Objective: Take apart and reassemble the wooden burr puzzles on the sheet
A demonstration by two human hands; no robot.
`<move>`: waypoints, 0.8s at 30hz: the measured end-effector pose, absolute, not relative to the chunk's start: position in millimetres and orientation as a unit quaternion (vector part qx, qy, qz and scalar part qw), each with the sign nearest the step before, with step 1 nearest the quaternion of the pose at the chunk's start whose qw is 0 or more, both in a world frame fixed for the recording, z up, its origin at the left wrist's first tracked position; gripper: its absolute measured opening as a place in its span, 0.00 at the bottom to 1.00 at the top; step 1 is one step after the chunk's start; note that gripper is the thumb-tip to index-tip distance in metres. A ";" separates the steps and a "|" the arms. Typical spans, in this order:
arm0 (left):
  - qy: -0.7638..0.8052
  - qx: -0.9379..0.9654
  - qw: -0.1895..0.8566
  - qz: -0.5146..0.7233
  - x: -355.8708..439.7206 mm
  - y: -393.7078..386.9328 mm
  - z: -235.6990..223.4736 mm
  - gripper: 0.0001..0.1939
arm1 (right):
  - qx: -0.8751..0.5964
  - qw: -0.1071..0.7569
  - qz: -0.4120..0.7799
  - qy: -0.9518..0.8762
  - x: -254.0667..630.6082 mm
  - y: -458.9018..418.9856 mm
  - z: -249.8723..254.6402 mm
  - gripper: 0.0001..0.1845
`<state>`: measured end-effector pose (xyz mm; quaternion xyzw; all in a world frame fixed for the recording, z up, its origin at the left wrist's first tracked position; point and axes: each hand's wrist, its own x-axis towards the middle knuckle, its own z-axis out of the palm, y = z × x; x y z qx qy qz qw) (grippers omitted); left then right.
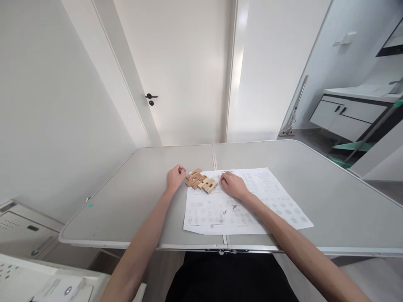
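Observation:
A cluster of notched wooden puzzle pieces (200,181) lies at the left edge of a large printed paper sheet (208,214). The pieces at the left are darker brown, those at the right pale. My left hand (176,176) rests on the table just left of the cluster, its fingers loosely curled with nothing visible in them. On the other side, my right hand (234,184) lies on the paper, knuckles up and fingers folded under. A small gap separates it from the pale pieces. Its palm and fingertips are hidden.
The grey folding table (132,197) has a metal rim and a centre seam. Beyond it stands a white door (189,75) with a black handle. White furniture (28,235) is at the lower left; a sink cabinet (349,113) stands at the far right.

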<state>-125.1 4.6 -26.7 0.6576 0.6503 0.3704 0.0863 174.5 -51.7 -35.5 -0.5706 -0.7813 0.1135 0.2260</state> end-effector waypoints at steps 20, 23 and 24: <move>0.645 0.666 0.101 0.361 -123.3 3.8 -26.8 0.11 | -0.565 0.221 0.116 -0.786 173.4 -51.7 -35.2 0.12; 0.646 0.666 0.100 0.359 -122.2 2.5 -25.7 0.11 | -0.565 0.223 0.117 -0.786 173.6 -51.6 -35.3 0.12; 0.646 0.666 0.100 0.359 -121.9 2.2 -25.5 0.11 | -0.564 0.225 0.118 -0.786 173.7 -51.6 -35.4 0.12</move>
